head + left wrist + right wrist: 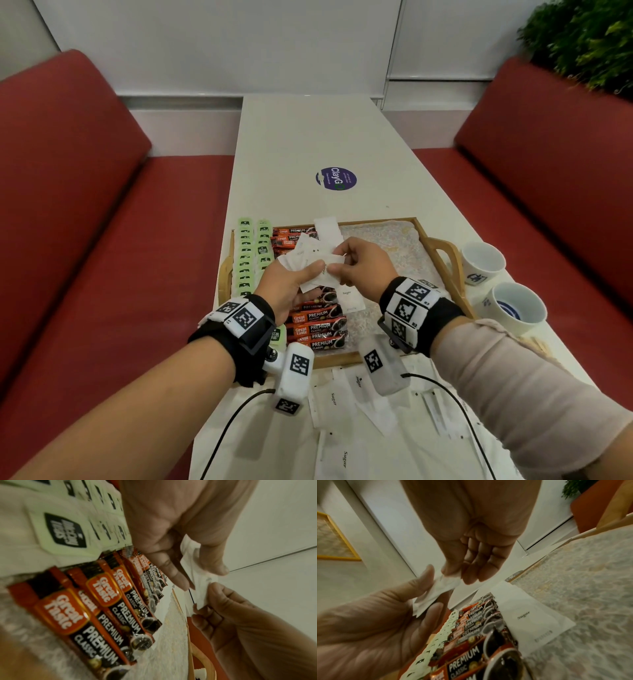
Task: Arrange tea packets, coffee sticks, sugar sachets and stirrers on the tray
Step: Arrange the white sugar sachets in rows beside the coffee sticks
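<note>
Above the wooden tray [442, 251] with its pale speckled liner, the left hand [291, 286] grips a fanned bunch of white paper sugar sachets [308, 255] between thumb and fingers, while the right hand [363, 265] pinches one sachet at the bunch's near edge. To do this well, draw that single sachet clear without dragging its neighbours, then lay it flat just beneath the right hand beside the white sachet marked "Sugar" [349, 299], square to the red-and-black coffee sticks [317, 327] under the left hand.

Red benches [68, 192] flank white table [308, 137], white wall [222, 41].
</note>
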`<state>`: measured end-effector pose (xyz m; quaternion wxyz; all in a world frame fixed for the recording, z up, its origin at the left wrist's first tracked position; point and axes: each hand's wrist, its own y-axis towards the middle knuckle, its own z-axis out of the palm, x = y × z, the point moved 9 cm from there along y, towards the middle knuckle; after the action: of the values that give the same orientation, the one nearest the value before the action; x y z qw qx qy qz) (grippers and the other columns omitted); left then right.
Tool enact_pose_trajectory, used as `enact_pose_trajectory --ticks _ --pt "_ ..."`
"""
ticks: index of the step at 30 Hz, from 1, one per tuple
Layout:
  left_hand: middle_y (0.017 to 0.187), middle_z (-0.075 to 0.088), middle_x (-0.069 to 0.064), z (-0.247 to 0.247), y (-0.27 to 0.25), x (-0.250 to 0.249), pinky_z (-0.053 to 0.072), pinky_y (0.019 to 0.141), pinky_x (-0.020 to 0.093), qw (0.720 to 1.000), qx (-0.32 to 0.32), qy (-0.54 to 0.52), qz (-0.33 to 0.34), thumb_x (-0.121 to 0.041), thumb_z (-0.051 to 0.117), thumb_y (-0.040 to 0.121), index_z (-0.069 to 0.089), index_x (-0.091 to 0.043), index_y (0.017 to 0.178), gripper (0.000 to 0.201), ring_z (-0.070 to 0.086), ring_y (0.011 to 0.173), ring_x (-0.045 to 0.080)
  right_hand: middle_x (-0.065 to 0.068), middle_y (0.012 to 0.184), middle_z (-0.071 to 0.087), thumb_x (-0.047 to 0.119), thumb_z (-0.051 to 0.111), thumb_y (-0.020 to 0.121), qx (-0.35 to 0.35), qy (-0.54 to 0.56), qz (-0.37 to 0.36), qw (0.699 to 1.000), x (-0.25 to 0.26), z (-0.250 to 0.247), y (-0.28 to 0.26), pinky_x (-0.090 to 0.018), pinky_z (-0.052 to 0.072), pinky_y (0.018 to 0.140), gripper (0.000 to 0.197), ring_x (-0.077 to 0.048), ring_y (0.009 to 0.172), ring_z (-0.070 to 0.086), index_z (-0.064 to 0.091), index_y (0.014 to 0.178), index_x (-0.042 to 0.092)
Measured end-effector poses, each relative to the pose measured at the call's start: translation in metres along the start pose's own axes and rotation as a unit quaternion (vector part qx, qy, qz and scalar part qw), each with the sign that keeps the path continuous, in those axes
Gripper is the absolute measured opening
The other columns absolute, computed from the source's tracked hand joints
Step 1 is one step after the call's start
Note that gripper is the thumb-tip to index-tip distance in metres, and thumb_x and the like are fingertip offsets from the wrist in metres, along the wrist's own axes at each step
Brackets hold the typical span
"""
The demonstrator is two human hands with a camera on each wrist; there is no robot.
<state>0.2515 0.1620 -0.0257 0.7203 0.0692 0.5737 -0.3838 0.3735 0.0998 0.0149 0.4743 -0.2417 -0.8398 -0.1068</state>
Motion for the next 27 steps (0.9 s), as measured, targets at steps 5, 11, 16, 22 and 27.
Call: enact_pose_trajectory --ticks 5,11,16,22,27 --pt "0.1 0.07 0.005 0.003 -0.001 0.004 0.059 0.058 0.028 1.0 0.006 0.003 -0.018 -0.014 0.061 0.091 0.059 -0.014 0.116 0.025 0.069 0.079 0.017 0.005 0.07 0.051 0.003 0.056 0.089 -0.036 -0.014 -0.012 0.999 0.002 -0.015 -0.001 -0.026 0.046 0.066 0.02 -0.011 0.066 0.05 0.062 0.093 0.022" --pt "0.111 0.069 0.011 0.018 -0.006 0.013 0.058 0.058 0.026 0.997 0.057 0.033 -0.031 0.0 0.062 0.087 0.059 -0.01 0.118 0.032 0.069 0.087 0.021 0.007 0.069 0.049 0.008 0.063 0.087 -0.101 0.023 -0.014 0.995 0.003 -0.03 -0.001 -0.019 0.039 0.06 0.018 -0.005 0.061 0.048 0.059 0.101 0.017" --pt "0.118 0.066 0.012 0.012 0.003 0.005 0.06 0.065 0.029 1.0 0.01 -0.014 0.002 -0.001 0.062 0.087 0.055 -0.009 0.126 0.04 0.066 0.102 0.029 0.002 0.078 0.058 0.024 0.06 0.091 -0.089 0.022 0.031 0.995 -0.01 -0.026 -0.004 -0.035 0.05 0.068 0.012 -0.016 0.065 0.06 0.05 0.089 0.017" --pt "0.119 0.065 0.014 0.011 0.007 0.004 0.06 0.062 0.029 1.0 -0.001 -0.006 0.007 -0.001 0.061 0.088 0.056 -0.01 0.123 0.037 0.066 0.101 0.029 -0.005 0.071 0.061 0.013 0.054 0.094 -0.033 0.071 0.053 0.996 -0.02 -0.02 -0.006 -0.029 0.047 0.059 0.014 -0.014 0.059 0.061 0.051 0.08 0.011" --pt "0.117 0.064 0.012 0.007 0.01 -0.001 0.057 0.054 0.024 0.999 -0.029 -0.016 0.017 -0.001 0.059 0.089 0.057 -0.013 0.115 0.029 0.065 0.097 0.027 -0.01 0.078 0.059 0.011 0.047 0.096 -0.069 0.055 0.086 0.992 -0.035 -0.032 -0.003 -0.032 0.045 0.057 0.022 -0.017 0.058 0.06 0.043 0.075 0.013"
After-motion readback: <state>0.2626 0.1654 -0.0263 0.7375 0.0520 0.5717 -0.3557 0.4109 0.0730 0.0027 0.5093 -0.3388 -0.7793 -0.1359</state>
